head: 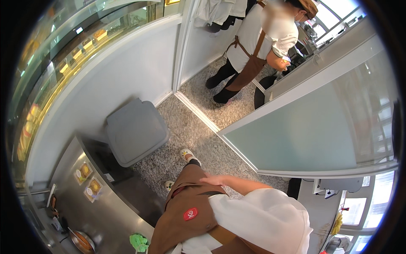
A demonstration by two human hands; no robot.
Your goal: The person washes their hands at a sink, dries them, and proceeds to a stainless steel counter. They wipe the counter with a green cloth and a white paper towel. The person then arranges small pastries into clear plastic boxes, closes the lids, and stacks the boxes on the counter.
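Observation:
My right hand [213, 180] hangs beside the brown apron [187, 193] over my thigh, its fingers loosely extended, with no object seen in it. My left hand is out of view. To the left is a stainless steel counter [111, 219], on which two clear packs of pastries [83, 173] lie side by side. A metal bowl [83, 242] with orange contents and a utensil stands at its lower left. Near the counter's edge by my apron is a crumpled green item [139, 243].
A grey lidded bin [136, 131] stands ahead-left, by a white partition. A lit pastry display case [82, 49] curves along the left. Beyond the floor track [198, 112], a co-worker [250, 47] in a brown apron faces a worktop. A frosted glass panel [291, 136] is on the right.

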